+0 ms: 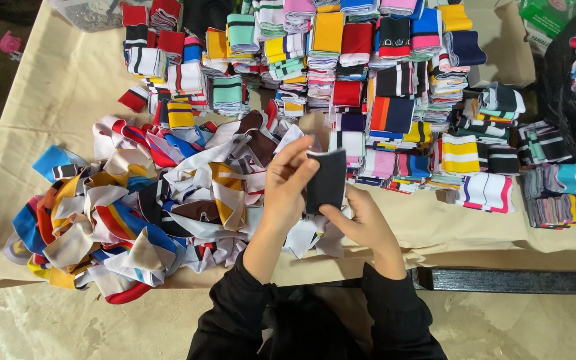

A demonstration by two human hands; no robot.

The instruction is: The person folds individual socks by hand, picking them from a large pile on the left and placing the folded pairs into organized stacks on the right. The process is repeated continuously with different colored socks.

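Here we hold a black cuff (327, 180) between both hands, just above the table's near edge. Our left hand (288, 183) is partly closed, fingers curled, with thumb and fingertips pinching the cuff's upper left corner. Our right hand (363, 220) sits at four o'clock from the cuff, fingers half bent, thumb pressing the cuff's lower edge from below. Both sleeves (395, 313) are black.

The cuff is a dark, folded knit piece, roughly rectangular, standing upright with its long side vertical; a thin pale line shows along its top edge.

At nine o'clock from the hands lies a loose heap (135, 213) of mixed strips in white, blue, orange, yellow, red and brown, tangled and unfolded. At twelve to two o'clock stand neat stacks (341, 60) of folded striped pieces, many colours, in rows. All of it rests on a beige cloth (61, 87) covering the table.

At eleven o'clock, far off, a clear tub (91, 13) holds small greyish bits we cannot make out. At two o'clock a black bag (568, 100) holds more folded pieces, and a green box (545, 15) sits beside it.
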